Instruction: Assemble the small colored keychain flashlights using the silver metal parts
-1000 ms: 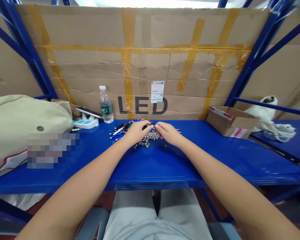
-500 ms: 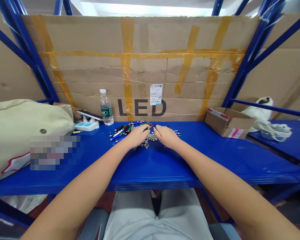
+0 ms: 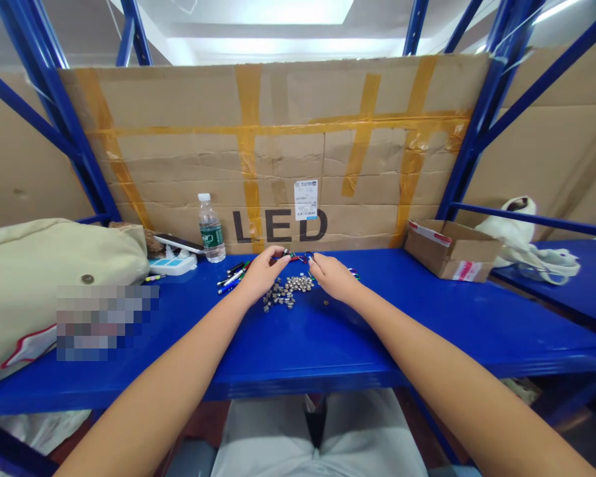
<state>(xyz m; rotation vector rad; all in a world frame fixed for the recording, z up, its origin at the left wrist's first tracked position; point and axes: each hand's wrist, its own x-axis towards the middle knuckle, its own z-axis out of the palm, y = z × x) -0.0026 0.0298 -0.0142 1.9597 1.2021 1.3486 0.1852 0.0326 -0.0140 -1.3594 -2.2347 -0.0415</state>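
Note:
My left hand [image 3: 264,273] is curled over the far edge of the pile, thumb and fingers bent toward a small dark and silver piece I cannot make out. Facing it, my right hand [image 3: 332,275] pinches at a small blue piece, mostly hidden by the fingers. Red and green bits show between the two hands. Just below lies a heap of small silver button cells [image 3: 298,284]. Slim metallic pen-like tubes [image 3: 230,281] in blue, black and silver stick out left of my left hand, partly covered by it. A few coloured clips [image 3: 353,273] peek out beyond my right hand.
A water bottle [image 3: 211,232], a white power strip [image 3: 173,265] and a phone [image 3: 179,243] stand at the back left, near a large cream bag [image 3: 59,265]. An open cardboard box [image 3: 451,252] sits at the right. Taped cardboard [image 3: 189,159] closes off the back.
My left hand has shifted slightly left and lifted its fingers, uncovering more of the button cells. The hands are a little further apart. The view has tilted upward.

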